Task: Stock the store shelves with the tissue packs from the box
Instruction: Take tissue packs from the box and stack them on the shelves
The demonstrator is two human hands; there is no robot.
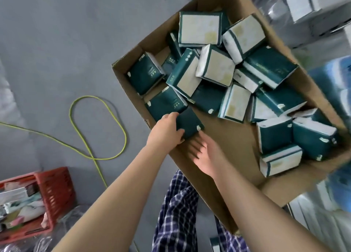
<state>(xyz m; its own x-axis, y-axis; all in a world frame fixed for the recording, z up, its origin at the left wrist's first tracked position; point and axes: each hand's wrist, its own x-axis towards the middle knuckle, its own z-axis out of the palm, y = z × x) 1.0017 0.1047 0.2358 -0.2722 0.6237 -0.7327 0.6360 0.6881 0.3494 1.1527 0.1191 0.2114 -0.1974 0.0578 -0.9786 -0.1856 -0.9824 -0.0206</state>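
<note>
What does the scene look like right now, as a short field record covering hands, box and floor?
left hand: grips one dark green tissue pack at the near-left edge of the box
right hand: open, fingers straight, just below that pack; blurred, contact unclear
box: open cardboard, part of its bottom bare
other packs: many, lying jumbled in the box
floor: looped yellow-green cable; red crate holding mixed items, far left
</note>
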